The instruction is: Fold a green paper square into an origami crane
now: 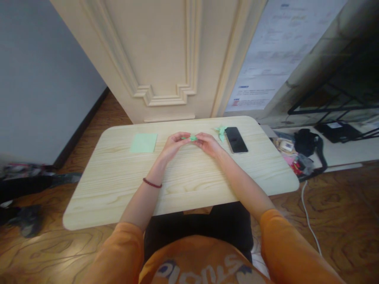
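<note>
I see left hand [174, 144] and right hand [208, 143] pinching folded green paper [193, 138] between them; uneven pulling could tear it.

Orange shirt [195, 256] — seemingly "STUDIO", upside down; poster [266, 59] — illegible.

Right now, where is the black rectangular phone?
In the head view, the black rectangular phone lies right of centre on the pale wood-grain table, beside the folded green paper shape.

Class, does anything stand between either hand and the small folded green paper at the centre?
Nothing visible: the left hand and right hand both hold the small folded green paper. The black rectangular phone lies to the right.
</note>
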A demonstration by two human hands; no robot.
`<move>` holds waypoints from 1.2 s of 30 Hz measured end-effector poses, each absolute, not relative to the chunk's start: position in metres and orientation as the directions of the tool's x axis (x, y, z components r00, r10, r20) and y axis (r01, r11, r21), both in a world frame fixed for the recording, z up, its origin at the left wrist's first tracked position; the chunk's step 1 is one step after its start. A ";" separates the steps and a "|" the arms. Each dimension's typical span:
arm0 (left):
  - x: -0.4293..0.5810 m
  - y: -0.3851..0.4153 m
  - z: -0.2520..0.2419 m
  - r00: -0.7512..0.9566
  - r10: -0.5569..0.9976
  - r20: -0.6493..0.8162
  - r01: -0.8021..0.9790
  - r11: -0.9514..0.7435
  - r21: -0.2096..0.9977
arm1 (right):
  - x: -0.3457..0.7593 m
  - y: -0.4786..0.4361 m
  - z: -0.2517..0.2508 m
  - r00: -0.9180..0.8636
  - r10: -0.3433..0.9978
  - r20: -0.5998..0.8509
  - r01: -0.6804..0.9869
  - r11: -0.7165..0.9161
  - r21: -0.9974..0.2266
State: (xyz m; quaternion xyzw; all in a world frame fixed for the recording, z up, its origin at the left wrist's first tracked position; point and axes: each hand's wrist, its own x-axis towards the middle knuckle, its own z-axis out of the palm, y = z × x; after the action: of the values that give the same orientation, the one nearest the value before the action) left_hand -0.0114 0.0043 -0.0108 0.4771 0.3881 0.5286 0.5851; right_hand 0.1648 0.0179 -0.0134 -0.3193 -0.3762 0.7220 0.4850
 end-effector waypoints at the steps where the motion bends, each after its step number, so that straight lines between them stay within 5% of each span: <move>1: -0.011 0.004 -0.010 0.151 0.987 0.054 -0.238 -0.016 0.971 | 0.164 0.018 -0.014 -0.298 0.951 -0.081 -0.441 -0.213 -0.872; 7: -0.011 0.002 -0.009 0.210 0.976 0.054 -0.252 0.000 0.968 | 0.160 0.019 -0.018 -0.079 0.990 0.116 -0.206 0.097 -0.974; 15: -0.014 0.006 -0.013 0.175 0.984 0.037 -0.272 0.012 0.962 | 0.161 0.015 -0.020 -0.095 0.941 0.324 0.051 0.330 -0.943; 24: -0.005 0.005 -0.018 0.010 0.990 0.139 -0.129 -0.136 0.982 | 0.159 0.015 -0.022 -0.048 0.923 0.382 0.112 0.385 -0.916; 36: 0.004 -0.002 -0.017 -0.113 0.988 0.101 -0.072 -0.110 0.991 | 0.151 0.003 -0.015 0.020 0.885 0.466 0.230 0.449 -0.863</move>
State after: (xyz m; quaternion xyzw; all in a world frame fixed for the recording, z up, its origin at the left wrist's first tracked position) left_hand 0.0043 -0.0018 -0.0171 0.4778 0.4793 0.5715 0.4641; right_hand 0.1507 0.0032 -0.0149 -0.4374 -0.6370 0.2901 0.5646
